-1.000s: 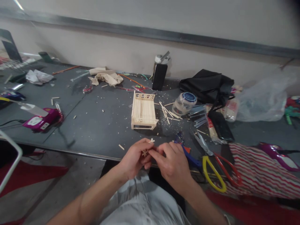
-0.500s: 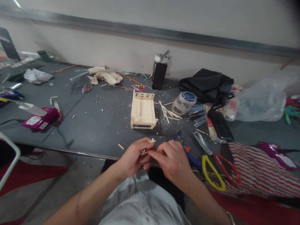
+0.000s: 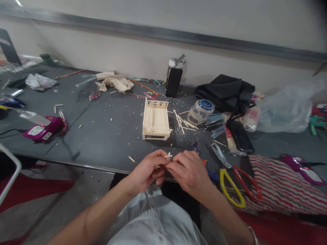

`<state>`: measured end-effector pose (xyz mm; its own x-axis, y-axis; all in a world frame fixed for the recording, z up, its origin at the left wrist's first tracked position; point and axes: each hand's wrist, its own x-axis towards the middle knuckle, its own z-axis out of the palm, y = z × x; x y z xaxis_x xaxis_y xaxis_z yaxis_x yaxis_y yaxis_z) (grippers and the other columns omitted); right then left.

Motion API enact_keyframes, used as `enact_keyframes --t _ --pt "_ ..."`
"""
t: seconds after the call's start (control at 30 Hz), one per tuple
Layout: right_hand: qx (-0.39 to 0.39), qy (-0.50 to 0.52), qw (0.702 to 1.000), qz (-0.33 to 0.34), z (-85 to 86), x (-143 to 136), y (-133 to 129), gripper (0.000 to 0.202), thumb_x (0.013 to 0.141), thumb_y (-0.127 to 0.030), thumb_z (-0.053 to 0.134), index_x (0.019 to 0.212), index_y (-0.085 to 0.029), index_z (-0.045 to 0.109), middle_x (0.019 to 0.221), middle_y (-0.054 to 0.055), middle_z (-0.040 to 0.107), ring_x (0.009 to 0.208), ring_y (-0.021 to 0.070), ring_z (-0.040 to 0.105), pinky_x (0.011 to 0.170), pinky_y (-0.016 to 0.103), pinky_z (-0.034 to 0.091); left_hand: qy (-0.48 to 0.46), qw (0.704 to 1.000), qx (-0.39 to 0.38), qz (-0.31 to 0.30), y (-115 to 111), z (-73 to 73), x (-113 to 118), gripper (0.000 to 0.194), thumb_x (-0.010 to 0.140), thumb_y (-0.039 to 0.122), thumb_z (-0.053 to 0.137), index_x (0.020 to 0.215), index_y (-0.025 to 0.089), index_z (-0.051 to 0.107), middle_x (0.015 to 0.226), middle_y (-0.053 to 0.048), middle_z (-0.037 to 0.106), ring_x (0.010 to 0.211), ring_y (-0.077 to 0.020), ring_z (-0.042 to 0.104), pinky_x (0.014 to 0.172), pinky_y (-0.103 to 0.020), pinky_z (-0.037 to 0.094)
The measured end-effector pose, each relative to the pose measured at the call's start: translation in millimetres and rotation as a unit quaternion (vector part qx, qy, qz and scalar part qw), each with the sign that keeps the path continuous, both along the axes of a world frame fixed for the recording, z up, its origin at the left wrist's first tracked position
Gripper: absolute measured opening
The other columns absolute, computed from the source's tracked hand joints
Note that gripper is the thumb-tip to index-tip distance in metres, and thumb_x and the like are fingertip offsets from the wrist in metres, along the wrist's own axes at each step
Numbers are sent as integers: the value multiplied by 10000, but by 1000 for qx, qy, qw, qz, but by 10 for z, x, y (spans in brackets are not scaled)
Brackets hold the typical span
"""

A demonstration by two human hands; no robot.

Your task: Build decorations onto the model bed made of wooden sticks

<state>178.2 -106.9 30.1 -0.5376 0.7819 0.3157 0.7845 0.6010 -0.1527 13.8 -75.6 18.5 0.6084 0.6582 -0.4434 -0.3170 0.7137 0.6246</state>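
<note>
In my left hand (image 3: 150, 170), closed at the table's front edge, is a small piece made of short pale sticks (image 3: 168, 156); its crossed ends poke out between the fingers. My right hand (image 3: 187, 170) meets it from the right, thumb and fingers pinched together at the piece. Whether those fingertips grip the same piece is hidden. Just beyond the hands stands a miniature bed (image 3: 156, 119) built of thin wooden sticks, with a patterned headboard at its far end. Loose sticks (image 3: 182, 121) lie to its right.
Large scissors (image 3: 231, 170) with yellow and red handles lie right of my hands, near a striped cloth (image 3: 283, 183). Behind them are a clear jar (image 3: 201, 111), a black phone (image 3: 240, 136) and a black bag (image 3: 224, 90). A purple glue gun (image 3: 43, 129) rests at the left.
My right hand has drawn its fingers in against the stick piece, its index finger no longer stretched across. The piece has turned a little in my left hand. The bed has not moved.
</note>
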Motion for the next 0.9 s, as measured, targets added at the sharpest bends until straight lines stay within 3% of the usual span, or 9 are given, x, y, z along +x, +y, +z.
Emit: enact_keyframes --t 0.17,0.33,0.43,0.6,0.9 --pt "-8 116 993 -16 -58 -27 -45 119 877 -169 531 793 -192 611 748 21 576 735 172 479 696 328 336 17 999 23 14 3 16 6 158 730 217 650 732 198 493 411 112 313 354 -53 193 303 -150 301" --pt "-70 270 951 -130 10 43 -92 90 858 -176 544 795 -215 593 761 -1 568 722 147 527 670 275 417 109 988 108 25 -9 27 4 223 705 283 689 727 176 494 626 44 588 360 -25 299 326 -160 276" --pt "-74 256 953 -144 81 84 -72 78 858 -186 554 806 -214 605 782 3 581 727 148 535 669 275 425 188 964 189 14 -21 -37 0 204 694 280 685 708 163 518 621 47 560 388 -31 341 355 -167 262" --pt "-57 190 975 -97 136 77 -13 88 854 -153 551 799 -181 614 759 27 563 767 172 526 720 309 418 255 904 342 10 -32 -145 -9 106 716 187 624 687 153 528 592 59 480 530 -61 413 489 -175 314" --pt "-37 131 989 -54 127 57 9 103 839 -122 556 795 -169 636 753 37 564 747 181 503 703 326 385 335 828 448 -11 -47 -52 -46 77 718 99 547 691 165 521 588 72 455 563 -69 403 524 -182 298"
